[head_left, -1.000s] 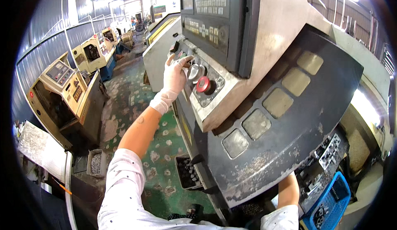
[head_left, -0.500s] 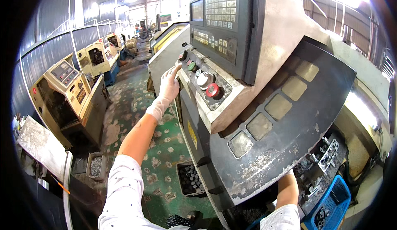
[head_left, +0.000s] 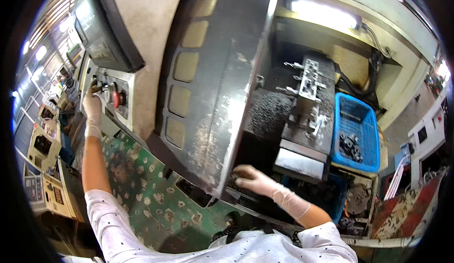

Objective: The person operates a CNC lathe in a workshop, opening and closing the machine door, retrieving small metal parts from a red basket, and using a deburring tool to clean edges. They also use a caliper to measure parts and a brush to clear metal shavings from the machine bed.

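My left hand [head_left: 92, 106], in a thin white glove, reaches to the button panel [head_left: 124, 109] of a lathe-like machine. Its extended fingers touch near a dark knob, left of a red mushroom button [head_left: 115, 98]; the fingertips are partly hidden. My right hand [head_left: 255, 179], gloved as well, is held open by the lower edge of the dark machine door [head_left: 215, 107], fingers pointing left, nothing seen in them. Beyond it, inside the machine, lies a slide with a metal tool block [head_left: 309, 79] and small clamped tools. Metal chips cover the surface beside the slide.
A blue plastic basket [head_left: 355, 100] with dark metal parts stands right of the slide. Below it are a second blue container [head_left: 326, 192] and a round metal piece [head_left: 358, 199]. A lamp [head_left: 324, 13] glows inside. Other machines [head_left: 56, 187] stand far left on the green floor.
My view has swung right, showing more of the machine's inside. My right hand has come out from behind the door's edge. The left hand stays at the button panel.
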Demonstrator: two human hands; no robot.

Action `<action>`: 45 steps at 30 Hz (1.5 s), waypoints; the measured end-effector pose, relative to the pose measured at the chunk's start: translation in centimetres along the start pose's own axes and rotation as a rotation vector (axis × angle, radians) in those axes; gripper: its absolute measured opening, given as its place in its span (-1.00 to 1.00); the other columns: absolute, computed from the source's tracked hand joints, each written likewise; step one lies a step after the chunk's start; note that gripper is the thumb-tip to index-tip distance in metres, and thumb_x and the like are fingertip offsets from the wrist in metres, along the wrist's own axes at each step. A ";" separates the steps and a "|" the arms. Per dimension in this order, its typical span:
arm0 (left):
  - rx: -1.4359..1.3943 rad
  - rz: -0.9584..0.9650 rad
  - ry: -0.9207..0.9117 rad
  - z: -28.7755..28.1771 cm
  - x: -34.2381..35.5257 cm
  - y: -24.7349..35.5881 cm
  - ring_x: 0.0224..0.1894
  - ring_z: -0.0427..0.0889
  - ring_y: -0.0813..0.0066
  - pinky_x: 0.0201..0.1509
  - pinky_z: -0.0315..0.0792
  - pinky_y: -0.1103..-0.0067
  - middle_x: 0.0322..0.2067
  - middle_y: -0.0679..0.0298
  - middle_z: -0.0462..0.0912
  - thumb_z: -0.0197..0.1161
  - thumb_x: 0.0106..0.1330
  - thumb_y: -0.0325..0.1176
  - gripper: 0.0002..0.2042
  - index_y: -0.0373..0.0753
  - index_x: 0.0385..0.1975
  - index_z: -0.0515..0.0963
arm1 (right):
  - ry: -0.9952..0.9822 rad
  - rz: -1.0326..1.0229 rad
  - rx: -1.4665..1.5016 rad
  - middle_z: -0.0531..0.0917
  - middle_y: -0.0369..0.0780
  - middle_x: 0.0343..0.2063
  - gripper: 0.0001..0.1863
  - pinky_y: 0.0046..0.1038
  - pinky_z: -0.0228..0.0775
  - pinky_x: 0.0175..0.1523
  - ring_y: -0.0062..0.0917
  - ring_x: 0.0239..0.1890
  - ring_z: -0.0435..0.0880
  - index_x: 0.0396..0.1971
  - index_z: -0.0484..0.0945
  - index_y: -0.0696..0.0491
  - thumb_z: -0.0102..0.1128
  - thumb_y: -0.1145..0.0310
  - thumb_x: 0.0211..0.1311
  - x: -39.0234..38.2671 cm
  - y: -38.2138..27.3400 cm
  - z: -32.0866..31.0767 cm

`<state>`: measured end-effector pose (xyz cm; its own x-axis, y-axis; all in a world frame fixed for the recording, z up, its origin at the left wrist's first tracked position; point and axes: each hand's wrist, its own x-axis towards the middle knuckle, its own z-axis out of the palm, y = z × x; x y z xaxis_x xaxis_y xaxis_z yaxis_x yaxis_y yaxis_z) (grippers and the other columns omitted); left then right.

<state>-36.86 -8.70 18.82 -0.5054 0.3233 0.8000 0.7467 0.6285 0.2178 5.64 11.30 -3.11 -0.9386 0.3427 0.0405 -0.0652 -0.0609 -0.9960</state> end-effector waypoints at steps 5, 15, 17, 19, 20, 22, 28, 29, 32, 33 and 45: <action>-0.202 0.092 0.025 -0.6 -4.0 1.5 -0.03 0.22 0.36 0.01 0.06 0.62 -0.08 0.11 0.25 -0.19 -0.14 -0.66 -0.50 -0.30 -0.06 0.15 | -0.093 0.185 -0.059 0.36 -0.11 -0.21 -0.54 -0.51 0.13 -0.04 -0.44 -0.12 0.32 -0.15 0.24 0.14 -0.04 0.18 -0.03 -8.9 4.3 3.9; -0.388 0.247 -0.455 -3.8 -32.8 15.9 -0.02 0.13 0.19 0.07 -0.09 0.31 -0.14 0.11 0.24 -0.05 -0.01 -0.42 -0.63 -0.27 -0.13 0.20 | 0.304 0.223 -0.387 0.39 -0.11 -0.27 -0.61 -0.50 0.18 -0.10 -0.39 -0.19 0.37 -0.24 0.32 0.17 -0.02 0.22 -0.05 -14.9 5.3 5.9; -0.445 0.297 -0.468 -1.0 -33.1 15.8 -0.05 0.17 0.19 0.06 -0.06 0.31 -0.16 0.10 0.26 -0.06 0.01 -0.40 -0.68 -0.29 -0.18 0.23 | 0.487 0.221 -0.410 0.39 -0.09 -0.28 -0.61 -0.48 0.19 -0.12 -0.36 -0.20 0.38 -0.27 0.33 0.19 -0.02 0.21 -0.06 -16.3 4.9 6.3; -0.516 0.431 -0.485 1.7 -33.4 15.0 -0.10 0.20 0.21 0.05 -0.04 0.32 -0.20 0.09 0.27 -0.05 0.02 -0.38 -0.71 -0.29 -0.22 0.25 | 0.661 0.230 -0.356 0.40 -0.10 -0.29 -0.62 -0.50 0.19 -0.12 -0.39 -0.21 0.38 -0.26 0.32 0.19 -0.01 0.23 -0.05 -17.7 6.3 7.7; -0.483 0.486 -0.495 2.2 -33.4 14.7 -0.17 0.27 0.25 0.02 0.02 0.35 -0.28 0.14 0.34 -0.04 0.02 -0.39 -0.74 -0.26 -0.26 0.28 | 0.743 0.228 -0.309 0.40 -0.11 -0.29 -0.62 -0.51 0.20 -0.12 -0.40 -0.21 0.39 -0.26 0.32 0.18 -0.01 0.24 -0.05 -18.4 7.2 9.2; -0.638 0.542 -0.654 3.3 -33.9 14.4 -0.27 0.33 0.29 -0.03 0.07 0.38 -0.39 0.21 0.41 -0.03 0.01 -0.40 -0.81 -0.22 -0.35 0.34 | 0.900 0.266 -0.184 0.40 -0.13 -0.29 -0.63 -0.52 0.20 -0.11 -0.44 -0.21 0.39 -0.25 0.31 0.18 -0.01 0.26 -0.05 -20.2 8.5 12.6; -0.795 0.536 -0.794 3.5 -37.4 14.8 -0.30 0.38 0.32 -0.03 0.06 0.42 -0.42 0.25 0.46 -0.02 0.01 -0.36 -0.82 -0.22 -0.38 0.39 | 1.171 0.328 0.100 0.40 -0.15 -0.28 -0.64 -0.54 0.19 -0.11 -0.51 -0.21 0.39 -0.23 0.30 0.19 0.00 0.32 -0.04 -24.6 9.5 23.3; -0.792 0.508 -0.860 3.5 -38.9 14.8 -0.31 0.39 0.32 -0.05 0.08 0.42 -0.42 0.27 0.46 -0.02 0.01 -0.35 -0.84 -0.21 -0.40 0.40 | 1.224 0.340 0.077 0.40 -0.15 -0.28 -0.65 -0.54 0.19 -0.11 -0.51 -0.22 0.39 -0.23 0.30 0.19 0.00 0.33 -0.04 -26.0 9.5 24.4; -0.942 0.526 -1.077 0.7 -42.7 18.5 -0.34 0.41 0.35 -0.09 0.12 0.40 -0.44 0.29 0.48 -0.01 0.00 -0.34 -0.86 -0.17 -0.43 0.41 | 1.426 0.387 -0.003 0.41 -0.16 -0.31 -0.68 -0.56 0.21 -0.14 -0.51 -0.26 0.41 -0.25 0.32 0.18 0.00 0.37 -0.05 -30.4 9.4 27.5; -1.002 0.619 -1.062 -0.4 -44.0 19.7 -0.37 0.43 0.36 -0.14 0.17 0.44 -0.48 0.27 0.49 0.00 -0.02 -0.35 -0.85 -0.19 -0.44 0.43 | 1.480 0.400 -0.009 0.42 -0.16 -0.33 -0.69 -0.56 0.22 -0.15 -0.51 -0.28 0.42 -0.26 0.33 0.18 0.00 0.38 -0.05 -31.6 9.3 28.8; -1.442 1.652 -1.440 -28.7 -68.1 27.7 -0.23 0.38 0.36 0.01 0.08 0.42 -0.40 0.20 0.45 -0.02 -0.02 -0.32 -0.80 -0.20 -0.39 0.41 | 2.159 0.511 0.084 0.45 -0.13 -0.33 -0.71 -0.53 0.16 -0.10 -0.48 -0.24 0.40 -0.29 0.35 0.21 -0.05 0.39 -0.05 -50.1 14.2 52.2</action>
<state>30.63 -33.59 -13.62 0.9698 0.1869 0.1567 0.0417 -0.7601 0.6485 34.03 -55.68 -15.11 0.8074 0.4916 -0.3263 -0.0751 -0.4629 -0.8832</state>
